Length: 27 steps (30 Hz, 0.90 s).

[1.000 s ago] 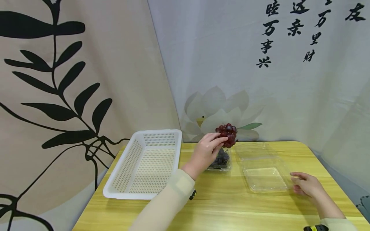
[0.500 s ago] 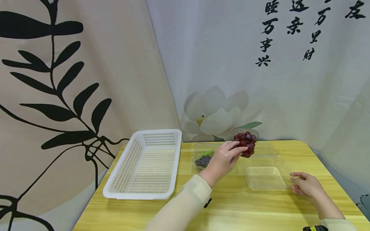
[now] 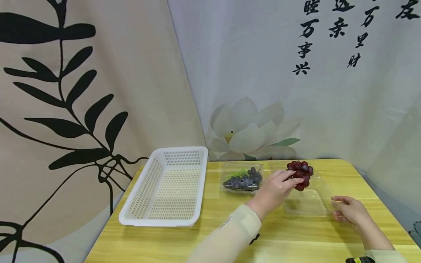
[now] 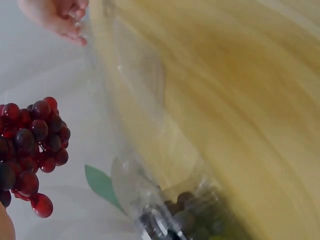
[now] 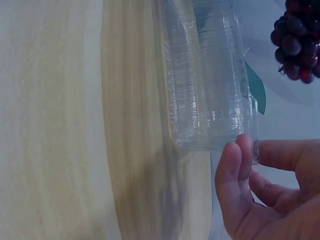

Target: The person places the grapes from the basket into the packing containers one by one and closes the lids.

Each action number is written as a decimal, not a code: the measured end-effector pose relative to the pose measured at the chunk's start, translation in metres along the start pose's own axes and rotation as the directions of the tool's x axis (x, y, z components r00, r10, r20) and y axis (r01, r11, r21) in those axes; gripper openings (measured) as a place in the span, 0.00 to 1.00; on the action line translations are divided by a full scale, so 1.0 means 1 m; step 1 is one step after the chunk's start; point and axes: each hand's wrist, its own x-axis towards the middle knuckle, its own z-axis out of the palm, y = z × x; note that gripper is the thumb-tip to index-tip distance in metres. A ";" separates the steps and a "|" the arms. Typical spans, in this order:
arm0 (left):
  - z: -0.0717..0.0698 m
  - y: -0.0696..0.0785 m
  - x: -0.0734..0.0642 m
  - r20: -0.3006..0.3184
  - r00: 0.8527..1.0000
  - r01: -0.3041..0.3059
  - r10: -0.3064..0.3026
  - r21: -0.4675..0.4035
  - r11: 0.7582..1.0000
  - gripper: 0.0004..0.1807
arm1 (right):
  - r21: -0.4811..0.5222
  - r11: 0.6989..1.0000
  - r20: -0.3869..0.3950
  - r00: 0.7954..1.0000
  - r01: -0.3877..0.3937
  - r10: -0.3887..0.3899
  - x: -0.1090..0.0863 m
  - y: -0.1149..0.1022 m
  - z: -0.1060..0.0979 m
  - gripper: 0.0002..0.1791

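Observation:
My left hand (image 3: 274, 188) grips a bunch of red grapes (image 3: 302, 174) from its left side. The bunch is held above a clear plastic clamshell box (image 3: 307, 209) on the table. At the box's right edge is my right hand (image 3: 352, 211); the right wrist view shows its thumb and fingers pinching the rim of the box (image 5: 210, 100). Dark red berries (image 4: 32, 140) fill the left side of the left wrist view, with only a sliver of the holding hand below them. Left of the bunch stands another clear box (image 3: 227, 188) containing dark grapes (image 3: 245, 181) and some green ones.
A white perforated plastic basket (image 3: 161, 221) stands on the left part of the wooden table (image 3: 227, 226). Behind the table hangs a curtain (image 3: 250, 65) printed with a lotus and characters, beside one with black leaves.
My left hand has carried the red grapes to the right and lower, from over the dark grapes' box to over the other clear box. My right hand has stayed at that box's edge.

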 end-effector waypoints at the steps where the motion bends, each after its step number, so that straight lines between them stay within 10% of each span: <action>1: 0.002 0.002 0.000 0.013 1.000 -0.004 0.004 0.008 1.000 0.13 | -0.004 1.000 -0.001 1.000 0.002 -0.002 0.000 0.000 0.000 0.30; 27: 0.048 0.040 -0.030 0.282 0.959 -0.015 -0.001 0.055 0.998 0.19 | -0.005 1.000 -0.032 0.999 -0.018 0.018 -0.010 0.001 0.004 0.30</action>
